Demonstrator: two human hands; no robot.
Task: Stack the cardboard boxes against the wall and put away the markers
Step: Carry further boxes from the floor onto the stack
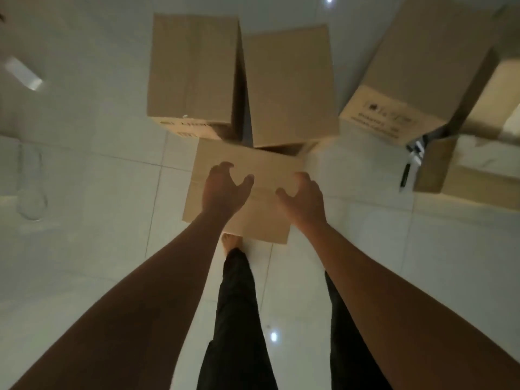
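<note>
Head view looks straight down: the left hand (222, 190) and right hand (302, 197) hover with fingers spread and loosely curved, each grip holding nothing, above a closed cardboard box (270, 164) on the tiled floor (98, 220). Just beyond the grip stand two taller boxes (194, 71) (289, 85) side by side. Farther off to the right stands a printed box (416, 68) and an open box (450, 170), with a black marker (405, 177) lying beside it.
</note>
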